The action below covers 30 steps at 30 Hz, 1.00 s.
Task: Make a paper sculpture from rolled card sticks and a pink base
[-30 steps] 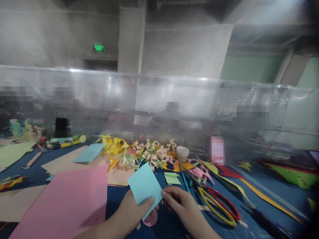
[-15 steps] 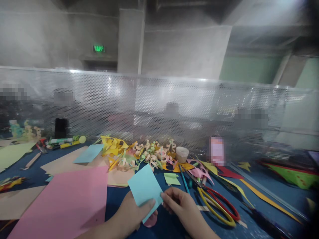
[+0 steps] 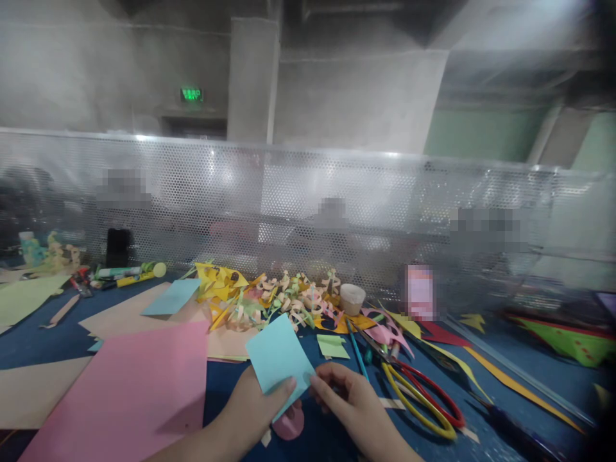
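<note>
My left hand (image 3: 250, 410) pinches a light blue paper square (image 3: 278, 357) by its lower edge, thumb on top, holding it tilted above the blue table. My right hand (image 3: 349, 401) is closed beside it, its fingertips at the paper's lower right corner, pinching it there. A small pink paper disc (image 3: 290, 426) lies on the table just under my left hand.
A large pink sheet (image 3: 129, 385) lies at the left with beige sheets (image 3: 33, 391) around it. A heap of cut paper curls (image 3: 269, 298) and a small cup (image 3: 352, 297) sit behind. Red and yellow scissors (image 3: 423, 394) and a teal pen (image 3: 357, 350) lie at the right. A perforated metal screen (image 3: 308, 205) borders the far edge.
The blue paper and both hands have barely shifted; my right fingers sit slightly lower at the paper's corner.
</note>
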Each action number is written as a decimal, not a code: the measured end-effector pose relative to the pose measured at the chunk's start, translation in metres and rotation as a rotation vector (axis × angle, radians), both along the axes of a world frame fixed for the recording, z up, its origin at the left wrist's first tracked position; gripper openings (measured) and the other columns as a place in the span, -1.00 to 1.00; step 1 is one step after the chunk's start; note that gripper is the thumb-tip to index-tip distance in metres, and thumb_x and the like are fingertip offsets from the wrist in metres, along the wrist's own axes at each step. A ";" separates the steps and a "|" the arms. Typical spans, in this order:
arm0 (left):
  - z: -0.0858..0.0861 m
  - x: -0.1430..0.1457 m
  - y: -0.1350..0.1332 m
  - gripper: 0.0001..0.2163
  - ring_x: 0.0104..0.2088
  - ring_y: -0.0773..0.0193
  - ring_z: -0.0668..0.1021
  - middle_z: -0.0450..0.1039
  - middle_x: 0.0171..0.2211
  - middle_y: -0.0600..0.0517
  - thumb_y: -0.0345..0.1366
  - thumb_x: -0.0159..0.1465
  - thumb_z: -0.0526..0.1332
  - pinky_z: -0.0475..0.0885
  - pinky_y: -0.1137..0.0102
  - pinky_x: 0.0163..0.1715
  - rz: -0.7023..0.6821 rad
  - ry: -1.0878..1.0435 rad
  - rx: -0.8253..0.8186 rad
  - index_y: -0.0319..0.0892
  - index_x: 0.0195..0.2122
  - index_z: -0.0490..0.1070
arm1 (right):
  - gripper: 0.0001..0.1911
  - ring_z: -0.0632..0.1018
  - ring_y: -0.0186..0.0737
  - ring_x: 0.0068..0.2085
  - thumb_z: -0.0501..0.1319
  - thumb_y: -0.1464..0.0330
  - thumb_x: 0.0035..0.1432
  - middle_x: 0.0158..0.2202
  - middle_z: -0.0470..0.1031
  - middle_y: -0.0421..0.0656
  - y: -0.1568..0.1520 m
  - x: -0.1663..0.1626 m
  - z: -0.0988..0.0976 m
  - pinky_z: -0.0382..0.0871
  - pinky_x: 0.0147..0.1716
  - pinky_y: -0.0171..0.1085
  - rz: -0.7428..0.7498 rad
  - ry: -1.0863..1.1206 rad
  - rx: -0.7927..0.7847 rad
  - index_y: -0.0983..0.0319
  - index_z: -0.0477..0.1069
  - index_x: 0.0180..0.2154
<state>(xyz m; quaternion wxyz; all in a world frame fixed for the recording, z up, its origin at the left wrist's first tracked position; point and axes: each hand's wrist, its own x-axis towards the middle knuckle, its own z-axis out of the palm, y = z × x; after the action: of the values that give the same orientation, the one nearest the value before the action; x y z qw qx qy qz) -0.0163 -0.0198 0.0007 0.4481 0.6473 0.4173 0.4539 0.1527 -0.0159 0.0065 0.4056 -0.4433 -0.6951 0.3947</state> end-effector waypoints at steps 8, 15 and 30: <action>0.004 0.001 -0.001 -0.74 -0.59 0.24 0.51 0.47 -0.59 -0.02 -0.12 0.09 0.13 0.42 0.40 -0.53 -0.002 -0.018 -0.073 -0.25 -0.46 0.38 | -0.62 0.39 -0.26 -0.49 0.08 0.06 0.04 -0.54 0.37 -0.18 0.001 0.001 0.000 0.29 -0.50 -0.34 0.008 0.031 -0.003 0.25 0.35 -0.47; 0.001 0.000 -0.002 -0.71 -0.58 0.22 0.51 0.49 -0.57 -0.05 -0.12 0.09 0.12 0.38 0.44 -0.65 0.020 0.031 -0.086 -0.28 -0.40 0.41 | -0.61 0.40 -0.25 -0.51 0.07 0.05 0.04 -0.55 0.41 -0.17 0.002 0.001 -0.001 0.28 -0.50 -0.32 -0.006 0.018 -0.012 0.24 0.38 -0.49; -0.001 0.000 -0.001 -0.66 -0.58 0.27 0.50 0.49 -0.55 -0.03 -0.05 0.09 0.12 0.35 0.51 -0.68 0.014 0.005 -0.101 -0.28 -0.39 0.43 | -0.55 0.41 -0.28 -0.53 0.12 -0.03 -0.06 -0.58 0.42 -0.20 0.004 0.000 -0.001 0.28 -0.52 -0.33 -0.006 0.111 -0.087 0.24 0.37 -0.53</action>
<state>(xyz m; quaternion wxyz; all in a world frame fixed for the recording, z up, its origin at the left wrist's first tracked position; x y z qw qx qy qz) -0.0158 -0.0211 0.0002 0.4759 0.6220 0.4456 0.4336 0.1528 -0.0122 0.0059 0.4251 -0.4402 -0.6524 0.4471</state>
